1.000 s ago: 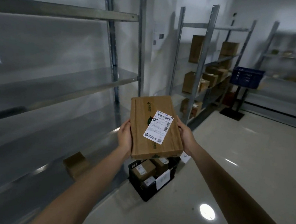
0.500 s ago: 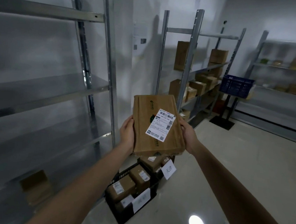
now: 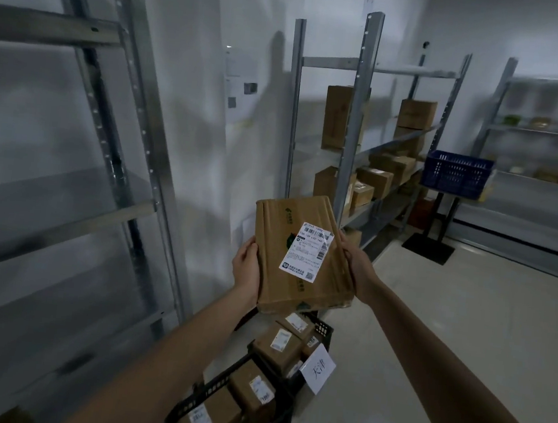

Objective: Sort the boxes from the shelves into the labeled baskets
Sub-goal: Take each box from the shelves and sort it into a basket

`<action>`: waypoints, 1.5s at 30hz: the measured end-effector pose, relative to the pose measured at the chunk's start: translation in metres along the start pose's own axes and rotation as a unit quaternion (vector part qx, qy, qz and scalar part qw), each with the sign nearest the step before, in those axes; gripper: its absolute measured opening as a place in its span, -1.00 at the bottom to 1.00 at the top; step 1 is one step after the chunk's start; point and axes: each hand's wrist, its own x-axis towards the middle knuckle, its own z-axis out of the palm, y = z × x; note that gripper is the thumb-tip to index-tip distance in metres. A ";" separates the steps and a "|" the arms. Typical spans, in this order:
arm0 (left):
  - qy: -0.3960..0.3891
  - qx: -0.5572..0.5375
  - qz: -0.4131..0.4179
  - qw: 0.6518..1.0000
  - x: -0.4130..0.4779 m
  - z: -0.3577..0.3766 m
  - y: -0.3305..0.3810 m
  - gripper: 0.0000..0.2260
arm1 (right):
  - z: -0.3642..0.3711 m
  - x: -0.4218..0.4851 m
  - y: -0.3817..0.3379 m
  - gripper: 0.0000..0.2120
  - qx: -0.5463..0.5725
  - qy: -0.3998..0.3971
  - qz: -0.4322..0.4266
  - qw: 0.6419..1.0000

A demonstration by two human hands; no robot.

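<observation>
1. Black baskets: on the floor below the box, paper-tagged; match the tag before lowering.
2. Flat box: held above them, left hand and right hand gripping opposite edges.
3. Shipping label: faces up; read it first.

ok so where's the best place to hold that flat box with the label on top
By its two long side edges, one hand from each side, as the left hand and right hand hold it. The flat box is broad and thin, so one hand would struggle to span it, while edge grips leave the label facing up and uncovered.
</observation>
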 end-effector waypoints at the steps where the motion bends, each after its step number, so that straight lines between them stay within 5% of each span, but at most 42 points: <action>1: 0.000 0.003 0.001 1.000 0.014 0.010 0.000 -0.70 | -0.004 0.017 -0.002 -0.65 0.002 0.000 0.001 1.000; 9: 0.029 0.024 -0.004 0.999 0.102 0.077 -0.025 -0.69 | -0.049 0.144 0.006 -0.62 0.007 -0.030 0.054 0.998; 17: 0.133 0.005 -0.048 0.990 0.154 0.104 -0.063 -0.86 | -0.061 0.237 0.010 -0.68 -0.055 -0.101 0.093 0.989; 21: 0.190 0.022 -0.077 0.979 0.164 0.092 -0.088 -0.81 | -0.050 0.279 0.037 -0.53 -0.104 -0.149 0.115 0.977; 29: 0.244 0.020 -0.152 0.958 0.156 0.025 -0.112 -0.51 | 0.000 0.319 0.091 -0.61 -0.155 -0.294 0.128 0.934; 34: 0.224 -0.023 -0.211 0.951 0.147 -0.019 -0.109 0.04 | 0.041 0.334 0.105 -0.66 -0.232 -0.359 0.116 0.896; 36: 0.231 -0.048 -0.225 0.945 0.147 -0.037 -0.102 0.09 | 0.058 0.340 0.103 -0.67 -0.257 -0.390 0.103 0.879; 45: 0.166 -0.076 -0.268 0.946 0.131 -0.087 -0.077 -0.45 | 0.125 0.350 0.068 -0.66 -0.339 -0.505 0.044 0.793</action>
